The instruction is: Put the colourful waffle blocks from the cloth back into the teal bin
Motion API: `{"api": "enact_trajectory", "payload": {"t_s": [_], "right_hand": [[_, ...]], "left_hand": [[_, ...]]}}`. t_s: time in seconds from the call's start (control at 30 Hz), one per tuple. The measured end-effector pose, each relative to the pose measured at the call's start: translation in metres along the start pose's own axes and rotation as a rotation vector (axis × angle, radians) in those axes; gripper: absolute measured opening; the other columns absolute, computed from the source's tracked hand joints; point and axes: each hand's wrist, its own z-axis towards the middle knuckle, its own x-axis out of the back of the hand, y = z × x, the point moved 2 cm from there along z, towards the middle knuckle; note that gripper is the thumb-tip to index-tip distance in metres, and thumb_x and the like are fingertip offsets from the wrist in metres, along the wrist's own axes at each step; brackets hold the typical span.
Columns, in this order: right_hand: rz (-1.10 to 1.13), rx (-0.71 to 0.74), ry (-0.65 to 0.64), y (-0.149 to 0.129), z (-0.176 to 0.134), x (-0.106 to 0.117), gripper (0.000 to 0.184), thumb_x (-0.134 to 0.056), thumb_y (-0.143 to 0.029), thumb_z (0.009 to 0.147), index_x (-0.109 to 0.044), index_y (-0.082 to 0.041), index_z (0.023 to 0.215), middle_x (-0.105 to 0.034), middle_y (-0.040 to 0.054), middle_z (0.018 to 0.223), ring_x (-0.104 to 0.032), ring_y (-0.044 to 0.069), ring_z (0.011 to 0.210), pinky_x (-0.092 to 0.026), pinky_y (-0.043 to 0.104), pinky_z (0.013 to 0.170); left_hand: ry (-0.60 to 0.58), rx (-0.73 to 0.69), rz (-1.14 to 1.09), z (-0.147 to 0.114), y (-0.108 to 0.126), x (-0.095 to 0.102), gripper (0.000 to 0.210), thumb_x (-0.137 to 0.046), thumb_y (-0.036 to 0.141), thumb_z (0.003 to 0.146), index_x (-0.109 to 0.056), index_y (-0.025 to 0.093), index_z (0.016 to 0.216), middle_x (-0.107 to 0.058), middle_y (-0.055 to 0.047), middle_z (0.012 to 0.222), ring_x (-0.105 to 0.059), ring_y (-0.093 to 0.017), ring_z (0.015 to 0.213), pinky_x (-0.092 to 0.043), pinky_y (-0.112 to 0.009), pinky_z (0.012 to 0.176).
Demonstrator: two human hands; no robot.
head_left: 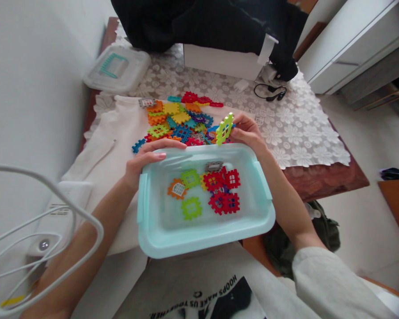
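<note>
Pinching lime-green window tile (224, 129), right hand (250, 134) sat at far-right corner of turquoise bin (202, 243), long axis crosswise; left hand (140, 163) clasped far-left corner.

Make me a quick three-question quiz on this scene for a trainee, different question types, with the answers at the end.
1. True or false: every piece inside the tub is red.

2. Which of these is in the right hand?
A. a lid
B. a yellow-green piece
C. a headset

3. Fill in the blank: beyond the tub, the pile of loose pieces lies on a pale ____.

Key:
1. False; green pieces and an orange piece are in there too.
2. B.
3. Cloth.
</note>
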Motion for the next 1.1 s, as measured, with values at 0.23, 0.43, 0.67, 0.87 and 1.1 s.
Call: {"api": "enact_trajectory", "payload": {"t_s": [0.23, 0.43, 0.67, 0.87, 1.1], "right_hand": [[-0.067, -0.026, -0.249, -0.014, -0.004, -0.001, 0.041, -0.105, -0.062, 0.071, -0.086, -0.027, 0.077, -0.074, 0.0045, 0.091, -0.075, 0.024, 0.094, -0.068, 0.044, 0.094], [-0.059, -0.023, -0.224, -0.011, -0.004, 0.001, 0.039, -0.104, -0.061, 0.075, -0.087, -0.027, 0.082, -0.076, 0.0045, 0.093, -0.077, 0.023, 0.096, -0.068, 0.041, 0.096], [-0.014, -0.095, 0.161, 0.021, 0.012, 0.012, 0.061, -0.095, -0.082, 0.078, -0.069, -0.029, 0.098, -0.071, -0.0024, 0.086, -0.071, 0.017, 0.078, -0.066, 0.028, 0.067], [-0.036, -0.12, 0.119, 0.037, 0.019, 0.029, 0.066, -0.105, -0.067, 0.07, -0.07, -0.029, 0.111, -0.077, -0.0028, 0.094, -0.073, 0.015, 0.081, -0.064, 0.025, 0.066], [-0.07, -0.195, 0.027, 0.036, 0.016, 0.018, 0.054, -0.109, -0.05, 0.06, -0.074, -0.023, 0.092, -0.08, -0.0026, 0.089, -0.073, 0.015, 0.078, -0.065, 0.027, 0.073]], "left_hand": [[-0.009, -0.038, 0.079, 0.0, 0.0, 0.002, 0.031, -0.073, 0.043, 0.083, -0.091, 0.027, 0.104, -0.086, -0.008, 0.113, -0.078, -0.032, 0.097, -0.066, -0.038, 0.081], [-0.016, -0.03, 0.068, 0.001, 0.002, 0.0, 0.035, -0.073, 0.043, 0.085, -0.092, 0.027, 0.11, -0.086, -0.008, 0.114, -0.078, -0.03, 0.095, -0.065, -0.036, 0.081], [0.016, -0.011, 0.037, 0.001, 0.004, -0.003, 0.036, -0.071, 0.041, 0.083, -0.092, 0.022, 0.105, -0.086, -0.009, 0.112, -0.078, -0.03, 0.094, -0.065, -0.034, 0.077], [0.034, -0.018, 0.049, 0.001, 0.004, -0.003, 0.035, -0.071, 0.043, 0.084, -0.091, 0.022, 0.104, -0.086, -0.01, 0.117, -0.078, -0.032, 0.101, -0.066, -0.035, 0.083], [0.034, 0.007, 0.027, 0.002, 0.007, -0.005, 0.036, -0.069, 0.038, 0.083, -0.093, 0.02, 0.103, -0.088, -0.01, 0.114, -0.078, -0.03, 0.098, -0.064, -0.032, 0.08]]}}
